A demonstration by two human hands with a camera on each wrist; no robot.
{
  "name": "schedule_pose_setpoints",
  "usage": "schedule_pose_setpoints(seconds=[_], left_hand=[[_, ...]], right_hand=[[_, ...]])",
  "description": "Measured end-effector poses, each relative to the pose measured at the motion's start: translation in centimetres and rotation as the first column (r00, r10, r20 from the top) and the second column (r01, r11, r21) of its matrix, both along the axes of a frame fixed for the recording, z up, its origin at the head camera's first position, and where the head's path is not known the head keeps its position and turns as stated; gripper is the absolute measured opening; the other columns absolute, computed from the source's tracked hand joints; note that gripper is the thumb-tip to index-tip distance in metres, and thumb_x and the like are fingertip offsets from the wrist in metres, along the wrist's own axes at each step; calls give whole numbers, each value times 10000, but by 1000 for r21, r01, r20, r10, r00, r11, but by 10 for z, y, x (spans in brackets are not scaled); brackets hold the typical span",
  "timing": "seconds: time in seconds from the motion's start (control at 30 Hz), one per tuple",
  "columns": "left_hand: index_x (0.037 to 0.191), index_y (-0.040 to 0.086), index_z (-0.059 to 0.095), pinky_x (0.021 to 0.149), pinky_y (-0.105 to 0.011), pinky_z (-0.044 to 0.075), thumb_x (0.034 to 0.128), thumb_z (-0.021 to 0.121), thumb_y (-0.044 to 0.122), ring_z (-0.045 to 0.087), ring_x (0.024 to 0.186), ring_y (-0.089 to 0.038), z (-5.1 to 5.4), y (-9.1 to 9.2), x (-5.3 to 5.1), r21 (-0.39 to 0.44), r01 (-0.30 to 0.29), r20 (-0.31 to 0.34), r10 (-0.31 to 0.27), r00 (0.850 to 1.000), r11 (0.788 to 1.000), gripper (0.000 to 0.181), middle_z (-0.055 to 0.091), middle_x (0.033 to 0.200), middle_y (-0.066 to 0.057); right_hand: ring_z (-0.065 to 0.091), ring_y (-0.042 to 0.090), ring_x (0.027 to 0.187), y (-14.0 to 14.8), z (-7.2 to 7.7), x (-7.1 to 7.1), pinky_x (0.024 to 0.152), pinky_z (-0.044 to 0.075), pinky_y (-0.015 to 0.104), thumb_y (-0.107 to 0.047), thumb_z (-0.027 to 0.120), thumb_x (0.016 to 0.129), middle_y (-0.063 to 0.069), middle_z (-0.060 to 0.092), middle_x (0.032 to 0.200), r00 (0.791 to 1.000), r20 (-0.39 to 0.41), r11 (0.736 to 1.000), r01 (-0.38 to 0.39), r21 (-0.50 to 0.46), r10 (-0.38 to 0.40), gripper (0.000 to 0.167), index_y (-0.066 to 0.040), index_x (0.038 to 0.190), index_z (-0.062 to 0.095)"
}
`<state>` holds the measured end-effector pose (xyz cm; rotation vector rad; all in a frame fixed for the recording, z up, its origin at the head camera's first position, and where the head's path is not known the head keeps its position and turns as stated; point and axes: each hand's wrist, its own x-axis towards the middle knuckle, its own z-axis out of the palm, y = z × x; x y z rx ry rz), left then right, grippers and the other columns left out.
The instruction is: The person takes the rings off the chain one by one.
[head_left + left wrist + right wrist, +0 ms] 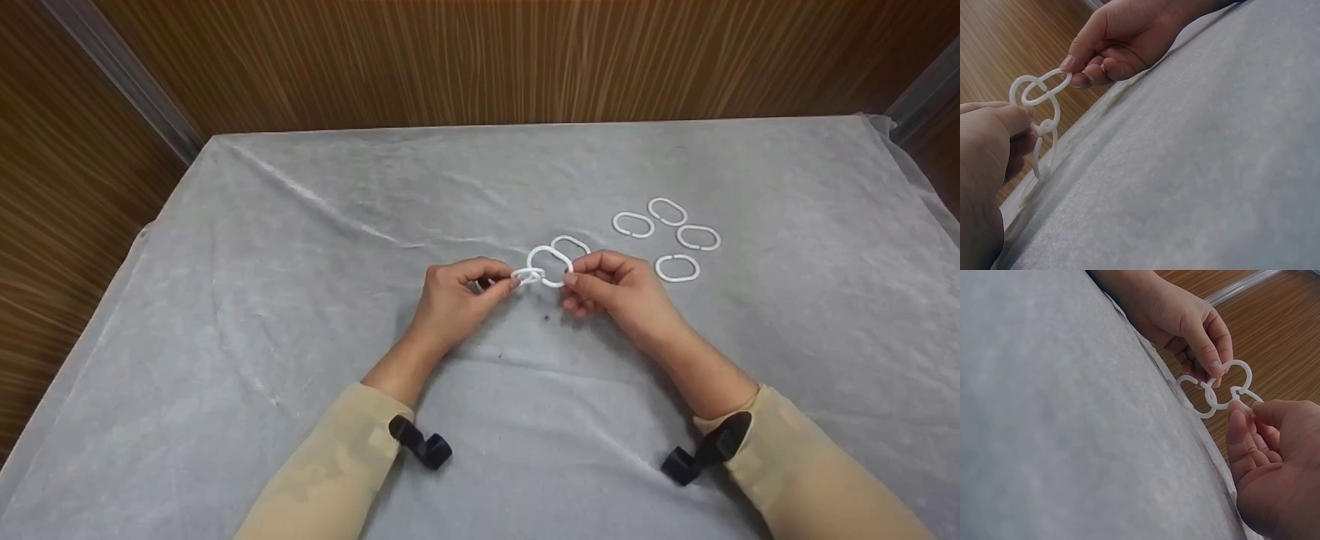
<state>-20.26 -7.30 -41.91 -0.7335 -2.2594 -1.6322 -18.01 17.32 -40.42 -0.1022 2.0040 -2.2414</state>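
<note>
In the head view my left hand (461, 300) pinches a white oval ring (528, 271) between thumb and fingers. My right hand (628, 294) pinches a second white ring (568, 261) by its right side. These two rings are looped through each other, and each seems to have a small gap. Below my left fingers, in the left wrist view, a further white ring (1054, 149) hangs from the left-hand ring. Another ring (571, 238) shows just beyond the right fingers, partly hidden by them.
Several loose white rings (677, 280) lie apart on the grey cloth (300, 300), to the right of my right hand. Wrinkles run across the cloth. A wood-grain panel (480, 60) stands behind the table. Dark camera mounts (435, 451) sit on both sleeves.
</note>
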Motion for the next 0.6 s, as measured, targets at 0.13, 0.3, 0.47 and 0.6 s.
schedule_pose_setpoints(seconds=[0.13, 0.3, 0.47, 0.6], left_hand=[[915, 100, 838, 669, -263, 539, 893, 870, 82, 662, 710, -84, 0, 0, 0, 1, 2, 2, -2, 1000, 1000, 44, 781, 827, 71], [920, 97, 840, 673, -261, 542, 894, 870, 88, 663, 711, -81, 0, 0, 1, 5, 9, 12, -9, 1000, 1000, 41, 781, 829, 73], [923, 95, 840, 668, -262, 540, 895, 871, 90, 659, 709, -81, 0, 0, 1, 4, 13, 22, -13, 1000, 1000, 42, 780, 830, 75], [915, 102, 842, 672, -265, 534, 890, 873, 86, 658, 713, -90, 0, 0, 1, 6, 9, 27, -9, 1000, 1000, 43, 778, 824, 80]], right_hand=[[714, 148, 658, 0, 0, 0, 600, 585, 256, 48, 698, 971, 110, 733, 791, 1000, 2, 1000, 2, -11, -1, 82, 102, 1018, 659], [716, 152, 658, 0, 0, 0, 598, 585, 254, 48, 693, 975, 109, 735, 798, 1000, 5, 1000, 5, -22, -5, 82, 103, 1024, 658], [719, 154, 661, 0, 0, 0, 599, 585, 256, 47, 695, 975, 105, 737, 807, 1000, 7, 999, 10, -31, -10, 90, 106, 1031, 657], [719, 151, 659, 0, 0, 0, 601, 581, 250, 53, 690, 973, 99, 734, 804, 1000, 2, 1000, 15, -23, -14, 49, 74, 1011, 667]])
